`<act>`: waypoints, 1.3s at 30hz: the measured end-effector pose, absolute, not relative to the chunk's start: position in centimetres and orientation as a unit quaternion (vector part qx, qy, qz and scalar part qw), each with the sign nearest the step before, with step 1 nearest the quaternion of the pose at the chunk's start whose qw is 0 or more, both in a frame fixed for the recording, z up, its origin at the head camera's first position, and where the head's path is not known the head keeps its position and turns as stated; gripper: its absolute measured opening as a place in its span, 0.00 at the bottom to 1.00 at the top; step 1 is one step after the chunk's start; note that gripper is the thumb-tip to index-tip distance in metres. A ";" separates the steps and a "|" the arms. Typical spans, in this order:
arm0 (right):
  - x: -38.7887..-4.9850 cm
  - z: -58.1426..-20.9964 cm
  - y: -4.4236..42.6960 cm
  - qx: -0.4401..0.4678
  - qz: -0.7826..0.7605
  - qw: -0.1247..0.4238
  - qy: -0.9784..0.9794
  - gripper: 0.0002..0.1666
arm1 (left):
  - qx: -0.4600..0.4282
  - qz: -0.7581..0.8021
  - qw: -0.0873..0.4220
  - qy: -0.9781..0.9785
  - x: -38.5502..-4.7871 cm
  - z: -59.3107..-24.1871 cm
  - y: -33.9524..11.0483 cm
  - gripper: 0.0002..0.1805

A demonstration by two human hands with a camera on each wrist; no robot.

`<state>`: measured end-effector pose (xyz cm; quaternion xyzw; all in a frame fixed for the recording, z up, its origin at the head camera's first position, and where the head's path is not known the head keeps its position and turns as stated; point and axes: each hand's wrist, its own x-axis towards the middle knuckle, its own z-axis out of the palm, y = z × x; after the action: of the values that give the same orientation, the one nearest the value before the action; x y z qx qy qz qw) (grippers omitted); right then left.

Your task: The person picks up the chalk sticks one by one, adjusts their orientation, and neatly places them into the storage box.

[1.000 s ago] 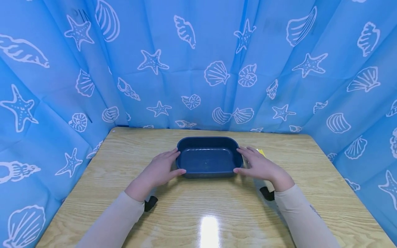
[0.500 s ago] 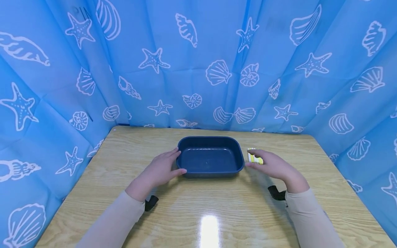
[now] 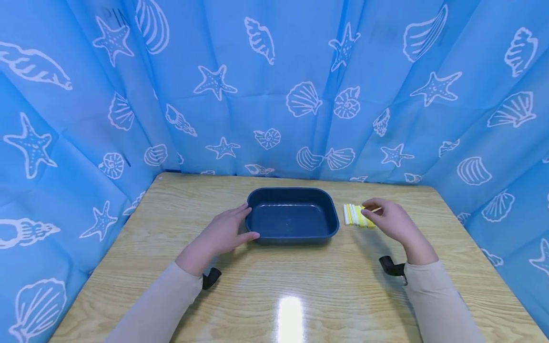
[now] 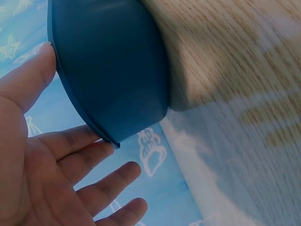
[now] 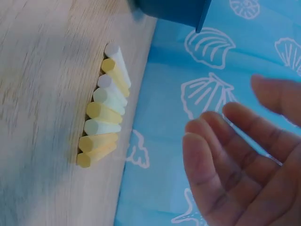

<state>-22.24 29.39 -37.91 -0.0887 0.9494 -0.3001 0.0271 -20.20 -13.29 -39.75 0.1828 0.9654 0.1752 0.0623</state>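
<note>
A dark blue oblong plastic basin (image 3: 291, 221) sits on the table with nothing inside it. My left hand (image 3: 220, 233) rests at its left end; in the left wrist view the thumb and some fingertips touch the basin's rim (image 4: 70, 96), fingers spread and fairly straight. A row of several yellow and white chalk sticks (image 3: 353, 216) lies side by side to the right of the basin. Over the row's right end hovers my right hand (image 3: 392, 221), loosely bent. The right wrist view shows nothing in its fingers, apart from the chalk (image 5: 102, 99).
The wood-grain table (image 3: 257, 290) ends at a blue curtain (image 3: 266, 95) with white seashells and starfish. Black wrist mounts (image 3: 211, 278) show beside both sleeves. A bright light reflection lies on the table's front part.
My right hand has let go of the basin's right end and moved right, over the chalk, uncovering the row. The left hand has stayed at the basin.
</note>
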 end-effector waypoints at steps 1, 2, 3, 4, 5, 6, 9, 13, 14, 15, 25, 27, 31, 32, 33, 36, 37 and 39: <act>-22.4 -37.9 29.6 -0.081 -0.303 0.031 0.949 0.27 | 0.183 0.174 0.063 0.965 -20.3 -39.8 -13.3 0.45; -22.5 -38.0 29.8 -0.073 -0.305 0.037 0.949 0.27 | 0.183 0.175 0.064 0.965 -20.3 -39.8 -13.3 0.45; -22.6 -38.0 30.0 -0.066 -0.307 0.042 0.948 0.27 | 0.183 0.175 0.064 0.965 -20.4 -39.9 -13.2 0.45; -22.8 -38.0 30.2 -0.057 -0.311 0.048 0.948 0.27 | 0.183 0.176 0.065 0.965 -20.4 -39.8 -13.2 0.45; -23.0 -38.0 30.3 -0.050 -0.316 0.054 0.946 0.27 | 0.182 0.177 0.065 0.965 -20.4 -39.8 -13.2 0.45; -23.1 -38.0 30.4 -0.043 -0.319 0.060 0.945 0.27 | 0.182 0.177 0.065 0.965 -20.4 -39.8 -13.2 0.45; -23.8 -38.0 30.8 -0.027 -0.331 0.072 0.940 0.26 | 0.181 0.180 0.066 0.965 -20.5 -39.8 -13.1 0.45; -24.6 -38.2 31.2 -0.004 -0.357 0.094 0.929 0.26 | 0.178 0.179 0.068 0.965 -20.6 -39.7 -13.0 0.45; -24.8 -38.3 31.3 0.003 -0.366 0.100 0.925 0.26 | 0.178 0.179 0.068 0.965 -20.6 -39.7 -13.0 0.45; -25.1 -38.5 31.5 0.009 -0.373 0.105 0.922 0.26 | 0.177 0.179 0.069 0.965 -20.6 -39.7 -12.9 0.45; -26.9 -40.0 32.6 0.055 -0.439 0.150 0.884 0.26 | 0.185 0.179 0.066 0.964 -20.5 -40.0 -13.2 0.46; -27.1 -40.2 32.7 0.064 -0.448 0.160 0.877 0.26 | 0.185 0.182 0.065 0.964 -20.5 -39.9 -13.2 0.46; -27.6 -40.3 32.6 0.084 -0.453 0.183 0.869 0.26 | 0.184 0.186 0.064 0.963 -20.3 -39.9 -13.3 0.45; -27.7 -40.3 32.6 0.090 -0.451 0.187 0.868 0.26 | 0.183 0.187 0.065 0.963 -20.3 -39.9 -13.3 0.45; -27.8 -40.4 32.6 0.095 -0.448 0.192 0.868 0.25 | 0.184 0.188 0.064 0.963 -20.3 -39.8 -13.3 0.45; -28.1 -40.8 32.6 0.112 -0.442 0.199 0.868 0.23 | 0.184 0.190 0.064 0.962 -20.3 -39.9 -13.3 0.45; -28.1 -40.9 32.6 0.115 -0.440 0.199 0.868 0.22 | 0.184 0.191 0.064 0.962 -20.2 -39.9 -13.3 0.45; -28.3 -41.3 32.7 0.120 -0.439 0.197 0.868 0.22 | 0.183 0.192 0.065 0.962 -20.2 -39.9 -13.3 0.45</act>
<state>-28.28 32.67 -41.31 0.1204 0.8683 -0.4390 0.1972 -20.23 -13.34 -39.91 0.1832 0.9619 0.1922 0.0646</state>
